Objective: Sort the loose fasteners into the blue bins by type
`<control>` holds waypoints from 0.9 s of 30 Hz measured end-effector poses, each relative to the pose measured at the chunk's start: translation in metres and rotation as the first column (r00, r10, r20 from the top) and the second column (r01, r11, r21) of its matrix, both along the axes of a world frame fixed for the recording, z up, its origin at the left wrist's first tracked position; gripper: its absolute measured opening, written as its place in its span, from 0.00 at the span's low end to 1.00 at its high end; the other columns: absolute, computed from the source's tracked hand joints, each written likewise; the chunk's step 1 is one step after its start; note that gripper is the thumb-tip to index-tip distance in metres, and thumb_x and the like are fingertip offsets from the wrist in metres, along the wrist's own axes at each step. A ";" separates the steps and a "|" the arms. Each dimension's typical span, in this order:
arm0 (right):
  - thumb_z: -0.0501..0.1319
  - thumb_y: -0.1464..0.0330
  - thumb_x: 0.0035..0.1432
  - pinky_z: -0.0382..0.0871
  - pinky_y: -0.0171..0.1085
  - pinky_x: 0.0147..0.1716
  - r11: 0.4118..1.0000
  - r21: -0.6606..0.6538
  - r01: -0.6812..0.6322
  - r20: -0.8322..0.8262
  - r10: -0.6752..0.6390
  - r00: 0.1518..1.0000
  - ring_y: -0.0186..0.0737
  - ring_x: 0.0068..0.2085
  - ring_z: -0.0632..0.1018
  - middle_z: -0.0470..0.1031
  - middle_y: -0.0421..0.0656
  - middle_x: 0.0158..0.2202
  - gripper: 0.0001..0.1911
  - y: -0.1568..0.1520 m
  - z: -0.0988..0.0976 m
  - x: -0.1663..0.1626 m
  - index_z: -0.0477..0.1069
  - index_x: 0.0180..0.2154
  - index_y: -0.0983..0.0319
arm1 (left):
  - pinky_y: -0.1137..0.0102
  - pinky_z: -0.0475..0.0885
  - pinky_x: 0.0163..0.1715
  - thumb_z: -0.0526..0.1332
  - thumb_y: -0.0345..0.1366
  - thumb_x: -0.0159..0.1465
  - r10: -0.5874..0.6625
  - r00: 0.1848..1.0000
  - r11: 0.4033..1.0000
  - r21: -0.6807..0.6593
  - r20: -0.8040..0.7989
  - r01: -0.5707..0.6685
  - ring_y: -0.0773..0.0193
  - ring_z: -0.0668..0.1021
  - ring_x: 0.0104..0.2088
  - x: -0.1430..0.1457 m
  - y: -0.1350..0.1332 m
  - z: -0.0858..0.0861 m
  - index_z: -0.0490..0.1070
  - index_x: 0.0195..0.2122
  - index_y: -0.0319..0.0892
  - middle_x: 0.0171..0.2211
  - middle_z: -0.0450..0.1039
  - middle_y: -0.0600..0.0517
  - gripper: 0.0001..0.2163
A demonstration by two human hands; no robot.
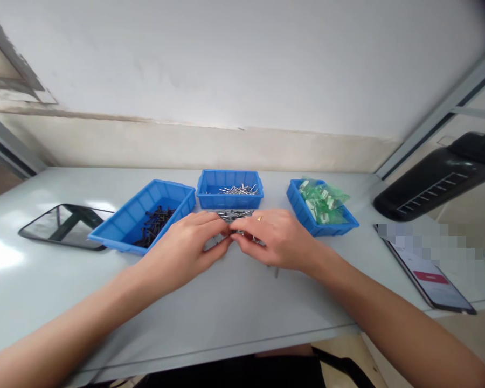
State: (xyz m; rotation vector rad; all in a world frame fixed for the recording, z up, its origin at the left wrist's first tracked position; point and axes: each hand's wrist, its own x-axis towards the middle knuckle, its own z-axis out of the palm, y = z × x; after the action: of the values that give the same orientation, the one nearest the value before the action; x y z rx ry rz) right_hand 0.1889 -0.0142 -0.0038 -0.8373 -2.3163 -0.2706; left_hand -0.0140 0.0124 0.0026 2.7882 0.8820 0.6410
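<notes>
My left hand (189, 240) and my right hand (283, 237) meet over the middle of the table, with thumbs and fingertips pinched together. Whatever lies between the fingertips is hidden or too small to name. A ring shows on the right hand. Just behind the fingers is a loose pile of thin silver metal pieces (232, 215), partly covered by both hands. Below the right palm pokes out a short metal piece (276, 272). Beyond the pile stands a blue bin (230, 202) with thin silver pieces (242, 189) in it.
Left of my hands, a blue bin (117, 222) holds dark screw-like pieces (157, 222). On the right, another blue bin (339, 230) contains green plastic packets (321, 202). A black-framed glossy panel (68, 226) lies far left; a phone (432, 280) and black bottle (432, 180) are at right.
</notes>
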 end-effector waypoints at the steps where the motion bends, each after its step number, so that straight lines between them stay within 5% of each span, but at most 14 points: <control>1: 0.51 0.68 0.63 0.63 0.33 0.30 1.000 -0.015 0.005 -0.007 -0.005 1.000 0.32 0.27 0.72 0.73 0.39 0.25 0.11 -0.001 0.001 0.000 0.70 0.39 0.64 | 0.70 0.68 0.36 0.55 0.35 0.64 0.021 1.000 1.000 -0.001 0.020 -0.021 0.65 0.73 0.35 0.000 0.000 0.000 0.69 0.34 0.42 0.32 0.71 0.53 0.06; 9: 0.51 0.67 0.63 0.60 0.32 0.26 0.987 -0.108 0.115 -0.020 -0.118 0.993 0.32 0.26 0.71 0.73 0.39 0.25 0.10 0.001 0.004 0.003 0.69 0.39 0.63 | 0.71 0.67 0.34 0.56 0.36 0.64 0.078 0.988 0.990 0.109 0.129 -0.093 0.67 0.73 0.34 -0.002 -0.002 0.007 0.70 0.35 0.45 0.33 0.72 0.54 0.05; 16: 0.52 0.67 0.62 0.58 0.33 0.28 0.969 -0.225 0.106 0.119 -0.080 0.990 0.33 0.28 0.71 0.72 0.39 0.26 0.09 0.001 0.003 -0.002 0.68 0.33 0.63 | 0.70 0.67 0.37 0.56 0.35 0.64 0.042 0.992 0.987 0.152 0.121 -0.060 0.66 0.73 0.35 0.000 -0.005 0.007 0.70 0.36 0.42 0.34 0.72 0.53 0.05; 27: 0.53 0.68 0.62 0.58 0.32 0.27 0.979 -0.178 0.100 0.074 -0.089 0.993 0.32 0.27 0.71 0.72 0.39 0.25 0.08 0.000 0.003 0.000 0.69 0.35 0.63 | 0.69 0.66 0.37 0.56 0.36 0.64 0.056 0.992 0.987 0.146 0.113 -0.073 0.65 0.72 0.35 -0.002 -0.004 0.008 0.69 0.36 0.42 0.33 0.70 0.53 0.05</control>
State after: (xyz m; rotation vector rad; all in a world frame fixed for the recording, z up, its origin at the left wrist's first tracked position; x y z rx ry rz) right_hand 0.1894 -0.0141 -0.0005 -1.0449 -2.3920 -0.1298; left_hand -0.0158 0.0080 0.0104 2.8317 0.9424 0.8955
